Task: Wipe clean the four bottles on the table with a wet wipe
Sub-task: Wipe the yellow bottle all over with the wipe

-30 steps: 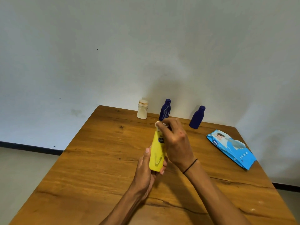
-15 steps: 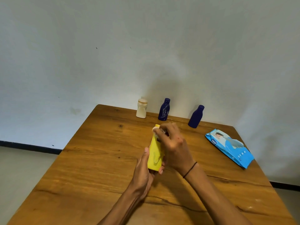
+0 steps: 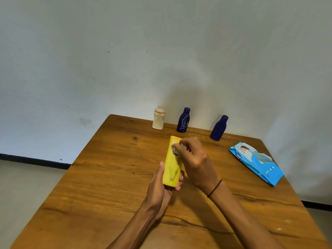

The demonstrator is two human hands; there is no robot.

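Note:
My left hand [image 3: 159,187] grips the lower end of a yellow bottle [image 3: 172,164], held upright above the middle of the wooden table [image 3: 107,177]. My right hand [image 3: 195,162] pinches a small white wet wipe [image 3: 177,146] against the bottle's upper part. At the table's far edge stand a cream bottle [image 3: 158,119], a dark blue bottle [image 3: 183,120] with whitish smears, and a second dark blue bottle [image 3: 218,128].
A blue pack of wet wipes [image 3: 256,163] lies flat near the table's right edge. A pale wall rises right behind the far edge. The floor shows to the left of the table.
My right hand with the wipe has slid down from the bottle's top end onto its upper side. The yellow bottle stays held in my left hand.

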